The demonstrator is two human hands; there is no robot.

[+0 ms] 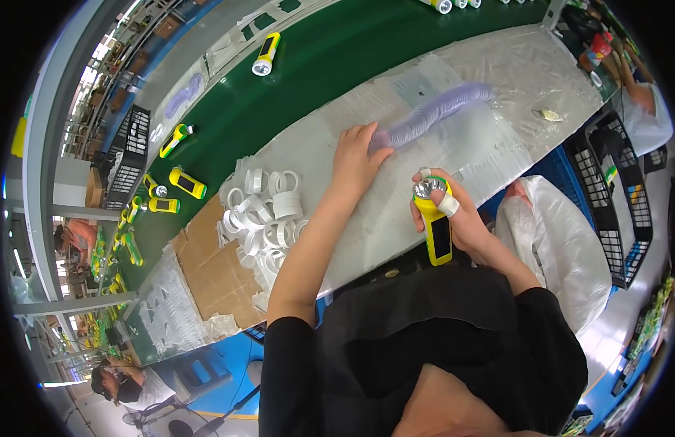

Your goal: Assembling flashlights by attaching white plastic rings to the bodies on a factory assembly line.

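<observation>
My right hand (458, 211) is wrapped round a yellow flashlight (439, 237) with a dark panel on its body, its shiny reflector end up by the fingers. White wraps cover parts of two fingers of that hand. Out ahead, my left hand (358, 156) has thumb and fingers closed about the near end of a long, curved row of thin clear discs (432, 116), tinted purple, lying on the plastic-covered table (352, 226). Whether a single disc is pinched there cannot be made out. Beside my left forearm lies a pile of white rings (261, 211).
A green conveyor belt (228, 124) runs beyond the table, carrying several yellow flashlights (187, 183). Cardboard (217, 273) lies under the rings. To the right stand a white plastic bag (556, 255) and a black crate (625, 240). Other people sit at the far right and lower left.
</observation>
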